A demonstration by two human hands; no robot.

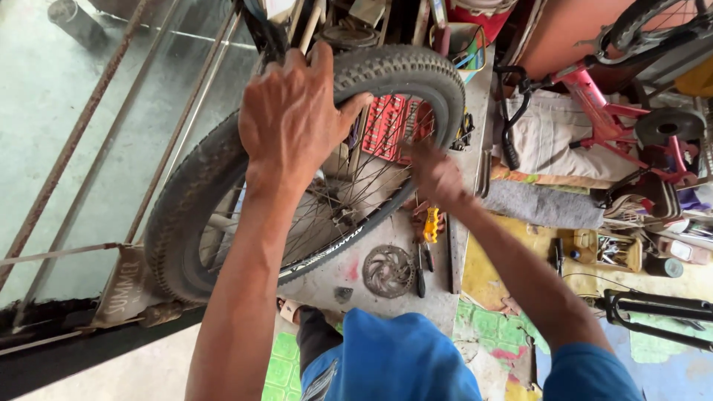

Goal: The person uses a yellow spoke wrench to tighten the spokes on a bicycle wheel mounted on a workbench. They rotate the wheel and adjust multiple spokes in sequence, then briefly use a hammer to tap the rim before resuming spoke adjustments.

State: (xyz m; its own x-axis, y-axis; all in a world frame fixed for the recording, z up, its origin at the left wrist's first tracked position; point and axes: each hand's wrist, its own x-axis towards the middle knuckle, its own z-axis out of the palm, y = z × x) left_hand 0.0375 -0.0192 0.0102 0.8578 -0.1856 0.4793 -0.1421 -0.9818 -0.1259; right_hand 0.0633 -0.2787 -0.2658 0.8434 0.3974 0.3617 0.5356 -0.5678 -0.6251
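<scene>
From the head camera, we see our left hand point(293, 111) gripping the top of a knobby bicycle tyre point(200, 186), fingers clamped over its tread. Our right hand point(437, 174), just right of the tyre, blurs (grip unreadable). We judge tyre-seating underway; next, steady pressing around the rim point(338, 249).

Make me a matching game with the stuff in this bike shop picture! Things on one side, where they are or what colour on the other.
Things:
1. Left hand
2. Right hand
3. Brake disc
4. Small bike

Descriptions:
A. Lying flat on the grey workbench
B. Pink-red, standing at the far right
C. Gripping the top of the black tyre
D. Blurred, beside the wheel's rim near the spokes

Pairs: 1-C, 2-D, 3-A, 4-B
</scene>
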